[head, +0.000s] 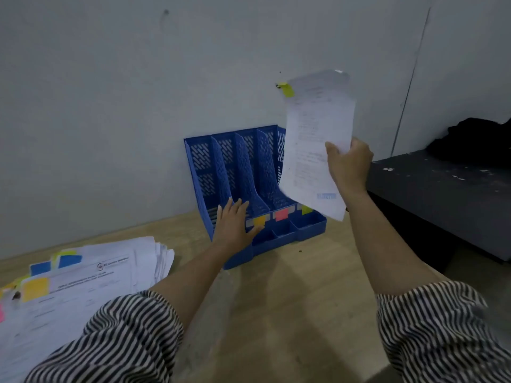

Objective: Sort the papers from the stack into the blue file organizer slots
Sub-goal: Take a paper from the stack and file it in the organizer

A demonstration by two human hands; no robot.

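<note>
Nearest, two striped sleeves are reaching out over a pale, wood-grained floor with a matte, slightly scuffed look. Beside the left forearm, a loose stack of white printed sheets is lying fanned and uneven, with blue, yellow and pink sticky tabs poking from its edges.

The left hand is resting flat, fingers straight and spread, on the front edge of the organizer. This is a blue plastic rack with perforated upright dividers and a low front tray, standing against the wall; orange, red and green labels are lining its front just right of the left hand.

The right hand is pinching a paper at its right edge, thumb in front, holding it upright in the air above the organizer's rightmost slots. The sheet is thin, motion-blurred, with a yellow tab at its top left corner.

Right of that hand, a dark, paint-flecked bench is carrying a black cloth. Behind everything, a smooth grey-white wall is rising.
</note>
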